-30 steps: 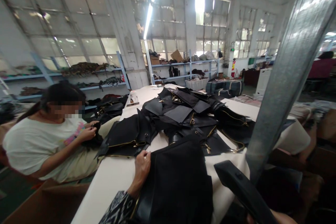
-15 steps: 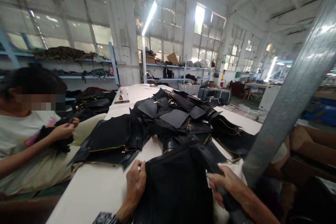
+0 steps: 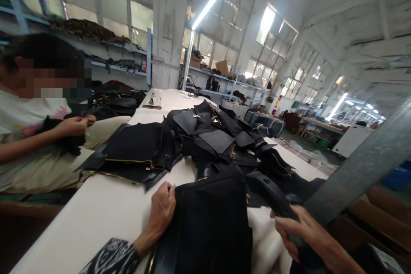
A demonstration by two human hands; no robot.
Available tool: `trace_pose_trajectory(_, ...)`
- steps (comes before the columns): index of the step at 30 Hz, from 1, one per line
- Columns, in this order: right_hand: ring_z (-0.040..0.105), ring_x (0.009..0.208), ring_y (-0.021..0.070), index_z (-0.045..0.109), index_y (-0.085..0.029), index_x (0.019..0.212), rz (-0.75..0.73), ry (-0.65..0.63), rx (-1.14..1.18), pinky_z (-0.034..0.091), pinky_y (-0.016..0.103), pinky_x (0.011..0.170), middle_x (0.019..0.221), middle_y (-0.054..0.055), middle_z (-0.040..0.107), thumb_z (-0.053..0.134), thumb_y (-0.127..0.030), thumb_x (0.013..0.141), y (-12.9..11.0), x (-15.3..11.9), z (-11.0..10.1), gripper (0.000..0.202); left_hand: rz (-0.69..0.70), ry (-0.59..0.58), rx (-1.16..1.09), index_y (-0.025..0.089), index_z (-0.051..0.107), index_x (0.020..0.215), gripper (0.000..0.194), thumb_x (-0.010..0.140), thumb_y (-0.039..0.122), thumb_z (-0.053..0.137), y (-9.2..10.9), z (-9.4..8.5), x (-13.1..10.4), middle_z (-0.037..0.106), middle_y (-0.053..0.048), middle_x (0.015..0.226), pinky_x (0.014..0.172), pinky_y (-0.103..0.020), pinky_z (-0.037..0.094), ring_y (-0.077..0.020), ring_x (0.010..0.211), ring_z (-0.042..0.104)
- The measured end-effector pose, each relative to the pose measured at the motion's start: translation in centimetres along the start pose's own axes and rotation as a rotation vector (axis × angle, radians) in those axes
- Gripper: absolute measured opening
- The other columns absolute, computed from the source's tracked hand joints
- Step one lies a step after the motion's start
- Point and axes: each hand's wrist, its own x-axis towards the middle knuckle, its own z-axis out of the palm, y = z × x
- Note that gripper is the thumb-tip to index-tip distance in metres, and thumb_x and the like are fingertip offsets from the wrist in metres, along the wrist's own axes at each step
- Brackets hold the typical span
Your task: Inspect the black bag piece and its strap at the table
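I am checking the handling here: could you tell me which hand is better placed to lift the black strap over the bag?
Probably the right hand: it already grips the black strap beside the black bag. The left hand lies on the bag's left edge, apart from the strap.

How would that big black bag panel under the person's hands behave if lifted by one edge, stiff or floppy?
Probably floppy: the black panel drapes over the white table edge. Likely fairly light, since the left hand pins it with fingertips alone. The strap in the right hand looks stiffer, holding its shape.
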Motion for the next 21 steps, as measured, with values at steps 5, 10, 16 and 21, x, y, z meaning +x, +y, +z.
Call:
trace_pose_trajectory(5,0.042,0.034,0.0074,0.045,-0.015,0.09,0.038,-0.069,-0.074,0.036,0.017,0.034,0.048,-0.008,0.046,0.054,-0.047,0.077,-0.1,0.1,0.9,0.035,0.02,0.01,-0.031,0.023,0.038,0.064,0.021,0.084,0.028,0.033,0.5,-0.3,0.0,0.04,0.003,0.054,0.055,-0.028,0.028,-0.0161,0.05,0.04)
trace_pose_trajectory(10,0.044,0.037,0.007,0.047,-0.017,0.083,0.061,-0.068,-0.029,0.038,0.016,0.035,0.051,-0.007,0.047,0.057,-0.041,0.074,-1.2,2.1,2.7,0.027,0.033,0.039,-0.072,0.024,0.037,0.063,0.022,0.083,0.029,0.033,1.2,-0.6,0.0,0.041,0.002,0.056,0.056,-0.028,0.03,-0.0168,0.051,0.042)
trace_pose_trajectory(16,0.044,0.037,0.0071,0.047,-0.016,0.078,0.052,-0.136,0.001,0.038,0.018,0.034,0.055,-0.006,0.048,0.058,-0.036,0.075,-2.8,3.0,2.6,0.023,0.065,0.05,-0.066,0.024,0.036,0.062,0.021,0.082,0.028,0.033,1.4,-0.7,0.1,0.043,0.0,0.059,0.058,-0.029,0.032,-0.0178,0.054,0.044)
trace_pose_trajectory(21,0.044,0.037,0.0066,0.048,-0.014,0.088,0.066,-0.139,-0.077,0.037,0.018,0.034,0.059,-0.005,0.05,0.058,-0.036,0.075,-3.2,1.1,0.9,0.027,0.085,0.054,-0.049,0.025,0.032,0.062,0.022,0.083,0.027,0.032,1.3,-0.5,0.1,0.041,0.0,0.058,0.057,-0.03,0.031,-0.018,0.053,0.042)
